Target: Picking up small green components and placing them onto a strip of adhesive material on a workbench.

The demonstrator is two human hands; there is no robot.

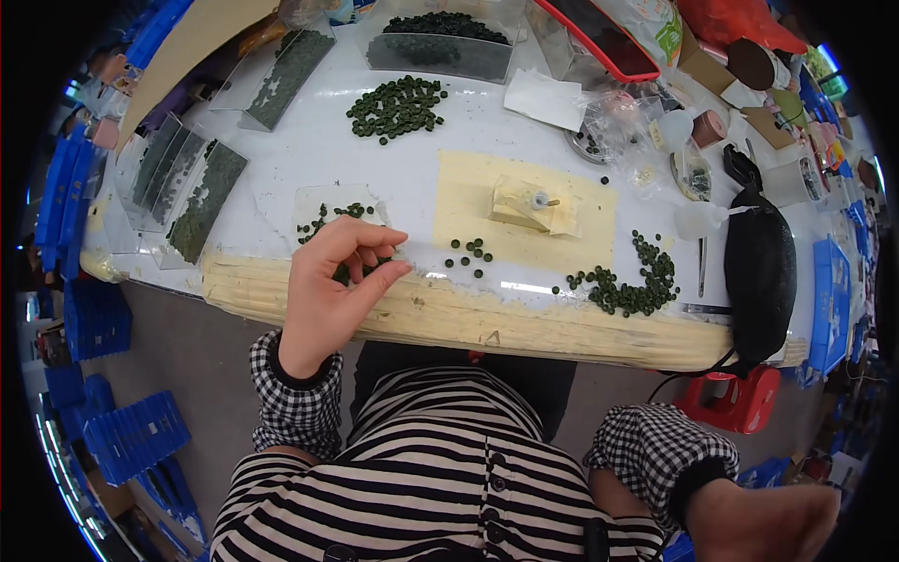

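My left hand hovers over the front edge of the table with its thumb and forefinger apart. Its other fingers curl inward, and nothing shows between the tips. Beneath and behind it, small dark green ring-like pieces lie on a clear sheet. A few more loose pieces rest just right of the fingertips. Down at the lower right, away from the table, is my right hand, blurred, its fingers not readable. A small block wrapped in cream tape sits mid-table on a cream patch, with a small pale round fitting on top.
Larger piles of green pieces lie at the back and front right. Clear bins of pieces stand at the back and left. A red-cased phone, white tissue, tweezers and a black pouch are rightward.
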